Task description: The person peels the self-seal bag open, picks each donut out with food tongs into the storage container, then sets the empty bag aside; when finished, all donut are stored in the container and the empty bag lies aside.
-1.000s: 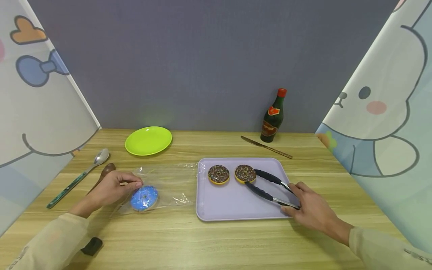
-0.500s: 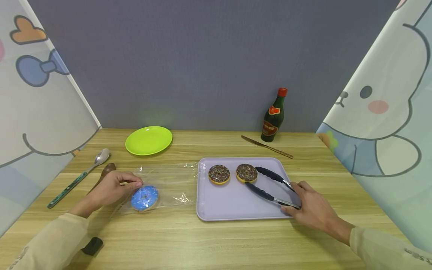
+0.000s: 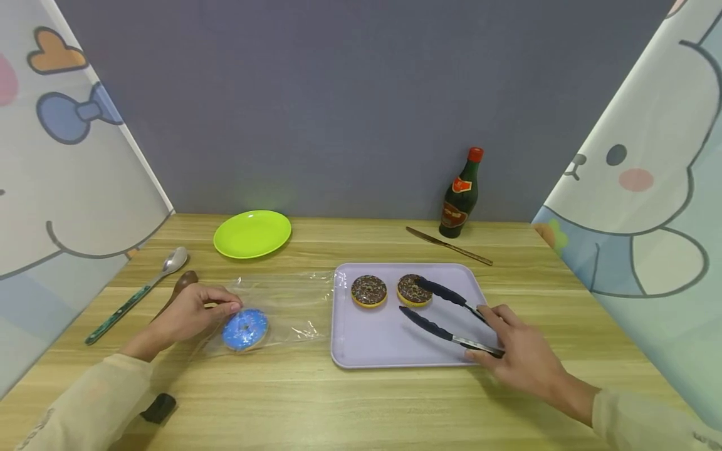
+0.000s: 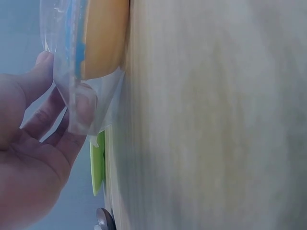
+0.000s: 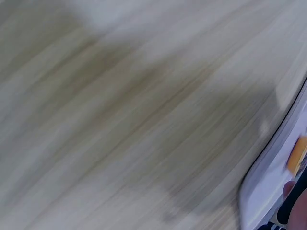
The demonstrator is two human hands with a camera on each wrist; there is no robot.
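In the head view my left hand pinches the edge of a clear plastic bag between thumb and fingers. A blue-iced toy donut lies inside that bag; the left wrist view shows its orange side. My right hand grips black-tipped tongs over a lilac tray. One tong tip overlaps the top of the right chocolate donut; whether it touches, I cannot tell. The other tip is apart, in front of that donut. A second chocolate donut sits to its left.
A green plate stands at the back left. A spoon and a brown wooden utensil, partly hidden, lie left of my hand. Behind the tray are a knife and a dark bottle. A black object lies by my left sleeve.
The tongs' tips have come away from the sides of the right chocolate donut and spread, one now overlapping its top. My left hand keeps its pinch on the bag.
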